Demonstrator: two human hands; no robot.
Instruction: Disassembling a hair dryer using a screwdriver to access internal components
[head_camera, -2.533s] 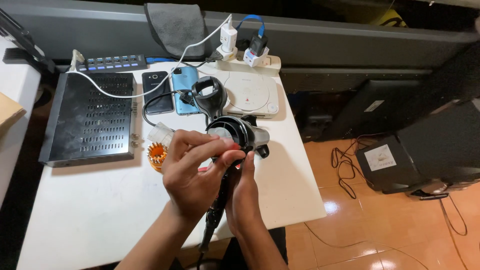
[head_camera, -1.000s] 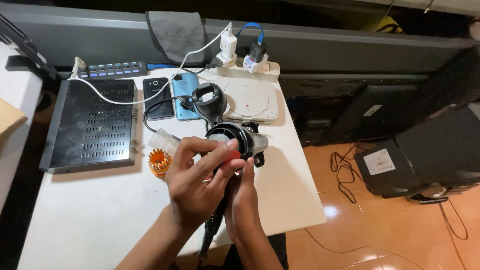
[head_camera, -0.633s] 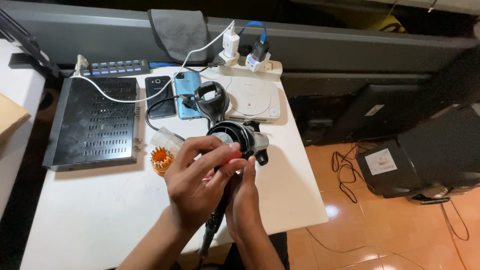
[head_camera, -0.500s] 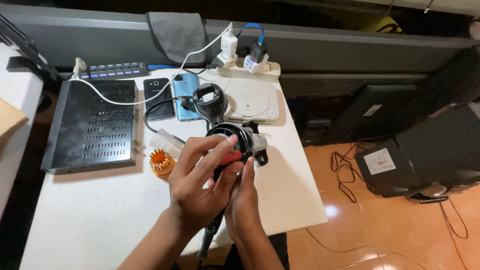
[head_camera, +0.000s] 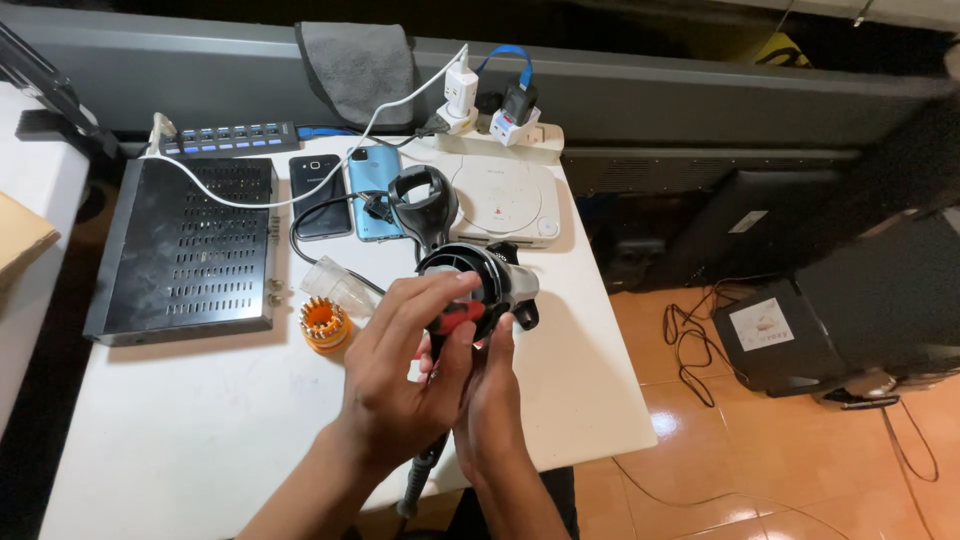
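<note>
Left hand (head_camera: 395, 385) pinches a red-handled screwdriver (head_camera: 458, 318) into the hair dryer (head_camera: 480, 285), right hand (head_camera: 490, 400) clasped at its six o'clock; steady turning looks needed.

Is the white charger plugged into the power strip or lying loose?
Plugged in: the white charger stands upright in the power strip.

Electronics repair bench: set-top box (head_camera: 180, 250), phones (head_camera: 345, 195), game console (head_camera: 505, 200) (chargers plugged in behind)

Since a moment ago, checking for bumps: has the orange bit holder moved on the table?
No. The orange bit holder sits by the same front corner of the black perforated box.
</note>
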